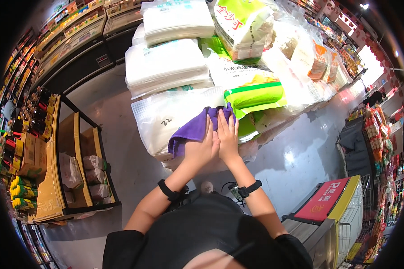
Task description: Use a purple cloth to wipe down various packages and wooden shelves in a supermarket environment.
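Observation:
A purple cloth (192,129) lies bunched over the near edge of a stack of white plastic bag packs (171,107). My left hand (202,144) rests on the cloth, its fingers pointing away from me. Close beside it, my right hand (228,138) has its fingertips on the cloth's right end. Whether the fingers pinch the fabric cannot be told. Just right of the cloth is a green and white food package (254,95). A clear-wrapped bag with a green top (242,30) stands behind it. Both wrists wear black bands.
A wooden shelf unit (54,161) with bottles and bagged goods stands at the left. Freezer cabinets (77,57) line the back left. Orange and white packs (318,62) lie farther along the pile. A red promotion sign (323,200) tops a counter at the lower right.

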### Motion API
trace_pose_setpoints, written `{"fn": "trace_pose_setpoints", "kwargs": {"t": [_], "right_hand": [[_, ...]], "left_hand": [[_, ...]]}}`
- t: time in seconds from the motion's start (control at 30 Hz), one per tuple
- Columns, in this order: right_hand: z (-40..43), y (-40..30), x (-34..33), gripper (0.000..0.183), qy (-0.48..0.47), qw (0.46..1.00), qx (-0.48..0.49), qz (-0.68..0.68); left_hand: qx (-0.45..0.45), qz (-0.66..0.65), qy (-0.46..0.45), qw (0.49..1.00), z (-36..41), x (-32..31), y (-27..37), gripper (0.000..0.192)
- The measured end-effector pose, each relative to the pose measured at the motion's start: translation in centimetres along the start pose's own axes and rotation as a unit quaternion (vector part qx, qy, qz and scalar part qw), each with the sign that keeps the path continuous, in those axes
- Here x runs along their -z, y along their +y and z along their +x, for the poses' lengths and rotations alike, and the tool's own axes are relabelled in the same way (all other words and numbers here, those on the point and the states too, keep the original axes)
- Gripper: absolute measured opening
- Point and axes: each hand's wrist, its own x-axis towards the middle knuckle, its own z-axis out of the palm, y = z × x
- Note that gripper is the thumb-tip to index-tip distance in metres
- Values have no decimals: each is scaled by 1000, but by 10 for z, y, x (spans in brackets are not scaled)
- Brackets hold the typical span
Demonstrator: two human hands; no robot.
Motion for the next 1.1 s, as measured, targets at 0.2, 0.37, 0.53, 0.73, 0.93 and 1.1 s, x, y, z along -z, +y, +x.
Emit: {"fn": "trace_pose_setpoints", "kwargs": {"t": [0.2,0.37,0.53,0.73,0.93,1.1], "right_hand": [[-4,-56,-6,51,-20,1000,-16,-16],[8,-98,-25,51,-18,996,86,-18],[22,-82,-12,44,10,994,110,23],[27,-23,8,20,69,969,174,159],[23,58,51,25,63,957,207,191],[63,149,106,27,143,958,200,144]], "left_hand": [[76,59,-22,995,-22,57,-17,40],[184,177,-32,966,-75,82,-47,41],[163,7,24,986,-75,74,-65,47],[107,101,64,987,-71,35,-25,34],[61,85,120,987,-6,-22,35,27],[-35,71,167,983,88,-70,84,26]]}}
